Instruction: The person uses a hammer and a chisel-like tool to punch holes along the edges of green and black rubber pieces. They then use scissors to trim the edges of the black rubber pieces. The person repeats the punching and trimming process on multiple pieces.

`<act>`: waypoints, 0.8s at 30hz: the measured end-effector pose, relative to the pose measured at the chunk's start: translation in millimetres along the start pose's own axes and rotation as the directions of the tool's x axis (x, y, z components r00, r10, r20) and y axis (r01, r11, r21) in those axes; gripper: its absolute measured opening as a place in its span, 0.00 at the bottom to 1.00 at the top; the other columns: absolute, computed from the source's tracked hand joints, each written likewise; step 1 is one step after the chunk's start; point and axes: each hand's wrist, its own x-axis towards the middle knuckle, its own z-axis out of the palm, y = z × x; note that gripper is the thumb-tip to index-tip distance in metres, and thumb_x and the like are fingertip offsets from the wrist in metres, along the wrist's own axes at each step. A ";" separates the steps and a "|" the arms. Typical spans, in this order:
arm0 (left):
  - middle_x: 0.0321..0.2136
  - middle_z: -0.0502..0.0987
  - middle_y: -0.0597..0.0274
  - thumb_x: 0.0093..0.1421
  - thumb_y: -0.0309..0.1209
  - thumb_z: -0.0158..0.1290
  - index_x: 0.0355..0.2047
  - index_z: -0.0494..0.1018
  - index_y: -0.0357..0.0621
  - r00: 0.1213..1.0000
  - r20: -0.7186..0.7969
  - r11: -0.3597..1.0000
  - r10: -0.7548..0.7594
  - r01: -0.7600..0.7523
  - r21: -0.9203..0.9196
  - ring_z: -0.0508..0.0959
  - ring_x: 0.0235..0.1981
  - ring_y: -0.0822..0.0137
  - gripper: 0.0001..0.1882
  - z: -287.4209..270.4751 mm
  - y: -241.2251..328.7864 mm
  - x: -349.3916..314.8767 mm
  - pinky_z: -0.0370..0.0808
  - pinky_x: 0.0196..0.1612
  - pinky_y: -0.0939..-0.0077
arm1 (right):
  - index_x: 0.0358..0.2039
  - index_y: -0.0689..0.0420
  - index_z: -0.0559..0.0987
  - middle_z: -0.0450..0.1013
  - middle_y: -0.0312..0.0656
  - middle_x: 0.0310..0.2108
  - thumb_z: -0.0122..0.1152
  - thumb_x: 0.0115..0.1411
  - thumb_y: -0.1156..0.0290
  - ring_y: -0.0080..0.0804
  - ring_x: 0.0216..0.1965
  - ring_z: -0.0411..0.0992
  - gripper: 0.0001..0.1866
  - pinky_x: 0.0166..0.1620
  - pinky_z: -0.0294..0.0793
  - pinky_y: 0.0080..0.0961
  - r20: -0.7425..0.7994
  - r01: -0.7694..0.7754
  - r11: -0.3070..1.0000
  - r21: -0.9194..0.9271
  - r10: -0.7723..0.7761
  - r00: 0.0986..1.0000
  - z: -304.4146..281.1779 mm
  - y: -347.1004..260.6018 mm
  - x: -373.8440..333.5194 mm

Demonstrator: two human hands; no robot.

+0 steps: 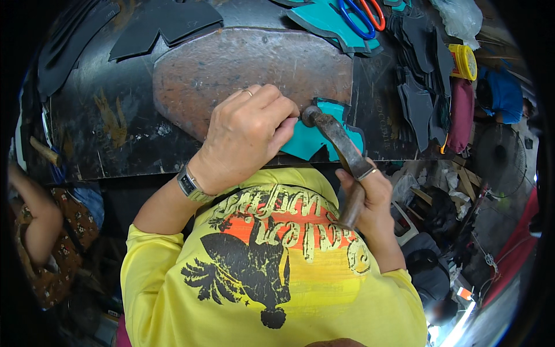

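Across the dark table [139,136] I see the brown board [254,63], with the teal piece [303,141] at its near right part. For what looks like hammering, I'd favour short, even taps, face square, fingertips clear. The hammer [338,139] has its head over the piece; contact is unclear. My left hand [248,124] curls beside it, palm down; I can't tell whether it pinches anything. My right hand [373,194] grips the handle, elbow bent.

I see my left hand [251,124] from above, fingers curled toward the thumb, left forearm [165,203] slanting inward. On my feed, the right hand [370,194] closes in a grip, right forearm [385,246] leaning slightly left.
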 end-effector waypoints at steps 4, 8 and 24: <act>0.30 0.78 0.60 0.55 0.24 0.64 0.32 0.80 0.43 0.998 0.039 0.999 -0.048 0.047 0.019 0.80 0.33 0.57 0.05 -9.9 -3.9 0.1 0.77 0.36 0.65 | 0.65 0.50 0.76 0.74 0.50 0.34 0.63 0.60 0.82 0.48 0.32 0.75 0.32 0.38 0.75 0.32 0.022 -0.045 0.998 0.034 0.045 0.999 -5.4 -7.9 2.8; 0.30 0.78 0.60 0.55 0.24 0.64 0.33 0.81 0.44 0.998 0.050 1.000 -0.031 0.030 0.009 0.81 0.33 0.57 0.06 -10.8 -3.1 -0.5 0.77 0.36 0.66 | 0.64 0.51 0.77 0.77 0.51 0.37 0.65 0.61 0.81 0.48 0.33 0.76 0.30 0.40 0.75 0.29 0.027 -0.077 0.996 0.056 0.075 0.997 -8.7 -12.5 1.0; 0.30 0.79 0.61 0.54 0.24 0.65 0.32 0.80 0.44 0.997 0.044 0.998 -0.063 0.062 0.018 0.80 0.33 0.59 0.06 -10.7 -2.9 -1.8 0.77 0.36 0.66 | 0.56 0.63 0.81 0.79 0.53 0.43 0.71 0.53 0.84 0.35 0.32 0.71 0.27 0.37 0.73 0.27 -0.019 -0.046 0.999 0.006 0.046 0.999 2.3 3.9 -3.7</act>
